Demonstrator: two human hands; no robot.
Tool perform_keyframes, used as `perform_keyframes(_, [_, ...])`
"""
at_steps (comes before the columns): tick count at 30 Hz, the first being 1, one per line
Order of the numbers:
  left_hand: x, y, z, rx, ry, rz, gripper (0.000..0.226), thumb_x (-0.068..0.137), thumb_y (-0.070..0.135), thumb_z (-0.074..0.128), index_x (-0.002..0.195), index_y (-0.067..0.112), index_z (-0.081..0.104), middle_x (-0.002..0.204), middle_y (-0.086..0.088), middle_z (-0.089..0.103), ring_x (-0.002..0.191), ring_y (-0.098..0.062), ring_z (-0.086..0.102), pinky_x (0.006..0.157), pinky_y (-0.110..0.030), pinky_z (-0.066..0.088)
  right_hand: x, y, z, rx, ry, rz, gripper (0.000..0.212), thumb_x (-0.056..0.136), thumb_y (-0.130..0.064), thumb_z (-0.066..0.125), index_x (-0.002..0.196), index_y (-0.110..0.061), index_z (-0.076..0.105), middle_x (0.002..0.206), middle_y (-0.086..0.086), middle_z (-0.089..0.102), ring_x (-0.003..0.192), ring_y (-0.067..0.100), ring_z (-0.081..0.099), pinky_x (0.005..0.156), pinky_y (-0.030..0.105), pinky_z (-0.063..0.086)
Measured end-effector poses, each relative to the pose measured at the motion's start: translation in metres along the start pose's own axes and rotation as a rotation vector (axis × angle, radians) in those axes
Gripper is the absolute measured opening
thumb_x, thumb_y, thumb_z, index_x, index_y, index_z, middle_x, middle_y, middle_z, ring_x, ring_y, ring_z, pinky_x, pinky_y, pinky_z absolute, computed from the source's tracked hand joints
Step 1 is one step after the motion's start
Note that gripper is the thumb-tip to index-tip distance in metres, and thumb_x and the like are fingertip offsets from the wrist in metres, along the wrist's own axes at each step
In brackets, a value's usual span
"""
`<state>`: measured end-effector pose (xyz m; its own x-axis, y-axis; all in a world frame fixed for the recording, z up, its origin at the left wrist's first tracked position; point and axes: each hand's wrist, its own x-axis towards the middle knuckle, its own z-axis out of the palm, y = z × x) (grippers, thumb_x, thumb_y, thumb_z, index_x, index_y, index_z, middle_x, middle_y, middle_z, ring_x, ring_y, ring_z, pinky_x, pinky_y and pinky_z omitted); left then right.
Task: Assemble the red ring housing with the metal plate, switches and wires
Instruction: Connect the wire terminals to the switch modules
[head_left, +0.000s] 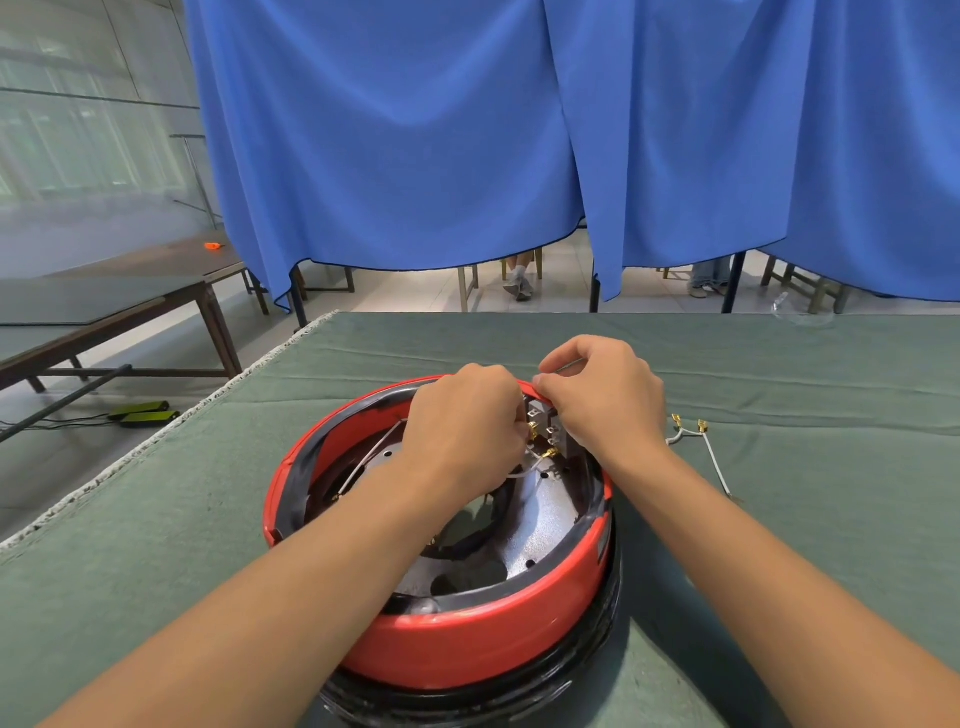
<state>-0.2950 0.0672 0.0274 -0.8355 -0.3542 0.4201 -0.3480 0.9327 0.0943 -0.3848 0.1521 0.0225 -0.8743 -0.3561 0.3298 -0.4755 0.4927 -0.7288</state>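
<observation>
The red ring housing (483, 642) with a black rim stands on the green cloth in front of me. A speckled metal plate (545, 525) lies inside it. At the housing's far wall sits a grey switch block (540, 415) with brass terminals. My left hand (462, 421) reaches inside with curled fingers and pinches a white wire (530, 465) with a brass connector at the switch. My right hand (597, 395) is at the far rim above the switch, fingers curled, pinching something small; what it holds is hidden.
A loose white wire (701, 441) with two brass spade connectors lies on the cloth to the right of the housing. The green-covered table (779, 374) ends at a fringed left edge. Blue curtains hang behind, and a dark bench stands at the left.
</observation>
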Motion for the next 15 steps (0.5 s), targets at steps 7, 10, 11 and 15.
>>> perform_keyframes(7, [0.0, 0.0012, 0.0006, -0.046, -0.03, -0.012, 0.016, 0.085, 0.022, 0.057, 0.089, 0.015, 0.071, 0.088, -0.006, 0.069, 0.084, -0.029, 0.062, 0.065, -0.034, 0.047, 0.0005, 0.0, 0.0001, -0.025, 0.021, -0.014, 0.007, 0.079, -0.033, 0.07, 0.075, -0.029, 0.065, 0.074, -0.012, 0.062, 0.086, 0.016, 0.062, 0.058, 0.025, 0.03])
perform_keyframes(10, [0.001, 0.0012, 0.0009, -0.022, -0.016, -0.015, 0.016, 0.085, 0.024, 0.057, 0.09, 0.017, 0.071, 0.089, -0.005, 0.068, 0.085, -0.029, 0.062, 0.063, -0.032, 0.043, 0.0006, -0.0001, -0.0004, -0.024, 0.02, -0.017, 0.008, 0.079, -0.034, 0.07, 0.075, -0.03, 0.065, 0.074, -0.013, 0.061, 0.084, 0.015, 0.061, 0.059, 0.026, 0.03])
perform_keyframes(11, [0.0013, 0.0013, 0.0007, -0.017, -0.012, -0.018, 0.016, 0.085, 0.024, 0.058, 0.091, 0.017, 0.071, 0.089, -0.005, 0.068, 0.085, -0.029, 0.062, 0.063, -0.032, 0.043, 0.0007, -0.0001, -0.0003, -0.023, 0.019, -0.019, 0.008, 0.08, -0.034, 0.07, 0.074, -0.03, 0.065, 0.074, -0.013, 0.061, 0.083, 0.015, 0.06, 0.058, 0.025, 0.03])
perform_keyframes(15, [0.0015, 0.0029, 0.0008, -0.03, -0.008, -0.016, 0.015, 0.084, 0.022, 0.058, 0.089, 0.015, 0.071, 0.087, -0.006, 0.067, 0.084, -0.03, 0.061, 0.061, -0.032, 0.042, 0.001, 0.0005, -0.0004, -0.024, 0.027, -0.025, 0.01, 0.08, -0.034, 0.07, 0.073, -0.029, 0.065, 0.072, -0.013, 0.06, 0.077, 0.012, 0.056, 0.053, 0.022, 0.029])
